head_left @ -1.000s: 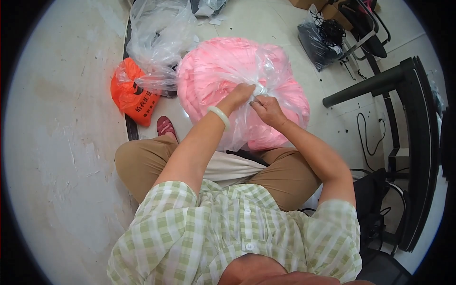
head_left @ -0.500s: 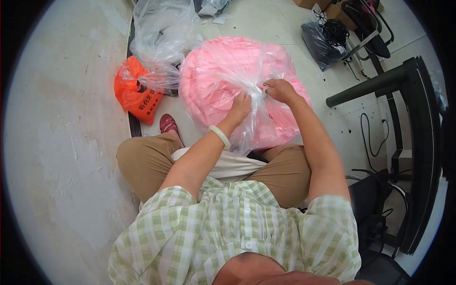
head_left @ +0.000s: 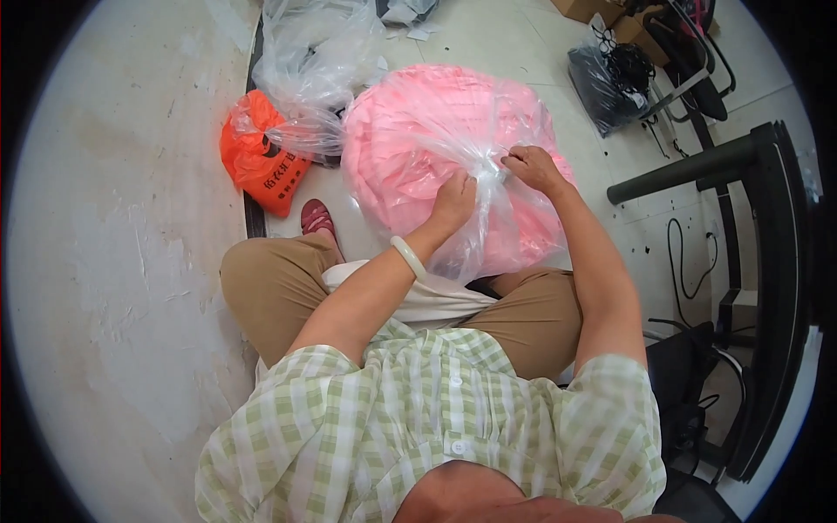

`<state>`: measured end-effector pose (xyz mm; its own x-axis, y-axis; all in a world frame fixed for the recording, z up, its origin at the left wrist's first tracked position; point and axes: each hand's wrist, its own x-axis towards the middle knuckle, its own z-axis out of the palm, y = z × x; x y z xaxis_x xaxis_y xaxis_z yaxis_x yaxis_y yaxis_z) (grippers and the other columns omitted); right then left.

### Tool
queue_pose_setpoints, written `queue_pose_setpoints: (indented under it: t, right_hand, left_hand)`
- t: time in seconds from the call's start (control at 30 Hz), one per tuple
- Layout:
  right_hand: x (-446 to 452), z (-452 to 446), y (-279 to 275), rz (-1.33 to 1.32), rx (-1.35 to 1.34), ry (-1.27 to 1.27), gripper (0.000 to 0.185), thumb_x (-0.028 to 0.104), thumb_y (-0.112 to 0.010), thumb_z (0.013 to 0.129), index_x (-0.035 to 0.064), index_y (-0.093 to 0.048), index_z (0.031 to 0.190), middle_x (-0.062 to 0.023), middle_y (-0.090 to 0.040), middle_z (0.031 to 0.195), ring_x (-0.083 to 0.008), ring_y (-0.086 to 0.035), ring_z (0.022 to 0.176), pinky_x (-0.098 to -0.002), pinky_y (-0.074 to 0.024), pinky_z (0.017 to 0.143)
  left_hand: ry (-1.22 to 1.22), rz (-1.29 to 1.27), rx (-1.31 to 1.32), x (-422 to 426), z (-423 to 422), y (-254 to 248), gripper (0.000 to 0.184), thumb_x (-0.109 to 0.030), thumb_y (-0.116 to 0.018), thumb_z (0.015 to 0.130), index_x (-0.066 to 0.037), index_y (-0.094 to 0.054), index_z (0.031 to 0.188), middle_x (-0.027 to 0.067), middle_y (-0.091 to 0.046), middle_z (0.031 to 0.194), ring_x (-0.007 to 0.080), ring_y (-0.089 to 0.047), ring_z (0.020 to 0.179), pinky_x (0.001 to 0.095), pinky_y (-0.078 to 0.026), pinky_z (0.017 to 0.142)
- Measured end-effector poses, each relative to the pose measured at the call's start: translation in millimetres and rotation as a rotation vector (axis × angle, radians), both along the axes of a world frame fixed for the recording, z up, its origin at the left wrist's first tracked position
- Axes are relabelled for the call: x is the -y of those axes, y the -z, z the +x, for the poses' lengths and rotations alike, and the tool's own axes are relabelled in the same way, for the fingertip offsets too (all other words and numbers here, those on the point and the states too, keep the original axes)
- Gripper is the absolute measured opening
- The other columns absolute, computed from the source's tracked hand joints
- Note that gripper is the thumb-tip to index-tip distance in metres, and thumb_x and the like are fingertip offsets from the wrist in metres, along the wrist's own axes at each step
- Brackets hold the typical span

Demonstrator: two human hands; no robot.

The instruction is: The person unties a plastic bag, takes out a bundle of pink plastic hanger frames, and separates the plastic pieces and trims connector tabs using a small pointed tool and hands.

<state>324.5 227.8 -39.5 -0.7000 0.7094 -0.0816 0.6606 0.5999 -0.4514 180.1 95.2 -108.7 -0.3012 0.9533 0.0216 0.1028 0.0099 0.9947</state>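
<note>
The bulging, rounded clear-plastic bag of pink material rests on the pale tiled floor before you, its gathered neck between your hands: left hand and right hand, slightly apart, each with fingers pinched on the plastic.

Lit brightly and rather evenly, with only soft shadows. Shining in white streaks on the bag between left hand and right hand, and more greyly on the plastic beyond left hand. Quite sharp around both hands. Bent strongly toward the borders, with the stand to the right of right hand curved, and black in the corners.
</note>
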Motion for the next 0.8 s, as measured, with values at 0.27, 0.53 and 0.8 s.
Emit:
queue_pose_setpoints:
  t: [0.27,0.53,0.8]
  right_hand:
    - [24.0,-20.3,-1.2,-0.251,-0.462,0.0,0.043,0.023,-0.064,0.066,0.0012,-0.061,0.104,-0.0145,-0.063,0.096,-0.0254,-0.061,0.087,-0.0315,-0.0464,0.076]
    - [14.3,-50.3,10.5,-0.133,0.125,-0.278,0.032,0.024,-0.058,0.07,0.0016,-0.063,0.093,-0.0176,-0.063,0.09,-0.0288,-0.06,0.084,-0.035,-0.0459,0.075]
    - [6.3,-47.9,23.2,-0.338,-0.052,-0.115,0.028,0.024,-0.051,0.074,0.0006,-0.063,0.084,-0.0223,-0.061,0.084,-0.0372,-0.058,0.08,-0.0409,-0.0449,0.072]
  left_hand:
    - [-0.028,-0.124,-0.076,-1.4,13.8,-16.6,0.032,-0.025,-0.055,0.079,0.003,-0.049,0.091,0.0251,-0.057,0.086,0.0357,-0.058,0.082,0.0393,-0.044,0.071]
    - [0.039,-0.09,0.18,9.6,22.2,-0.9,0.044,-0.024,-0.066,0.071,0.005,-0.052,0.1,0.0201,-0.06,0.088,0.028,-0.059,0.086,0.035,-0.046,0.073]
    - [0.076,-0.221,-0.304,22.3,29.2,-18.6,0.043,-0.025,-0.063,0.072,0.005,-0.048,0.099,0.0289,-0.057,0.089,0.0408,-0.057,0.086,0.0442,-0.045,0.075]
